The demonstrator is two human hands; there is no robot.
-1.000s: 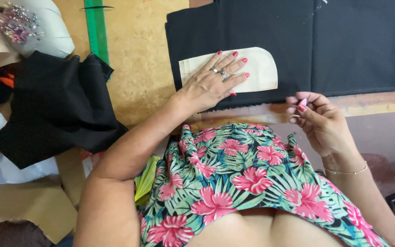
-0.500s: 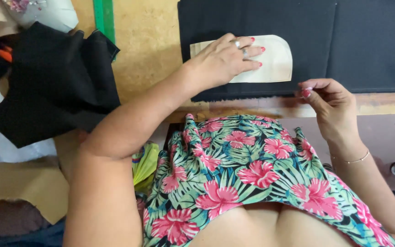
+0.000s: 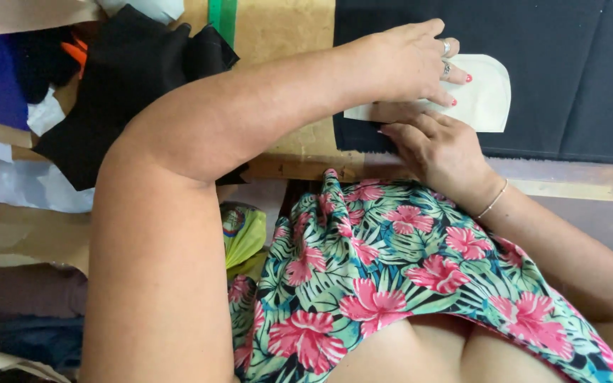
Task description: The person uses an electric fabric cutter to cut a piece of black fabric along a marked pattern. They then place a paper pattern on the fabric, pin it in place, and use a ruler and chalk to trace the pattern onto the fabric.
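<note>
cream paper pattern piece (image 3: 480, 99), one end rounded, lies flat on black fabric (image 3: 569, 78) spread over the wooden table (image 3: 285, 42). left hand (image 3: 409, 60) rests palm-down on it, fingers spread, pressing rather than pinching. right hand (image 3: 438, 145) sits at the pattern's lower edge, fingers curled on the cloth; cannot tell if it pinches anything. the paper looks thin, light and stiffer than the limp cloth, likely to slide unless pinned down; best lifted by an edge. crumpled black cloth (image 3: 122, 78) lies well to the left.
</note>
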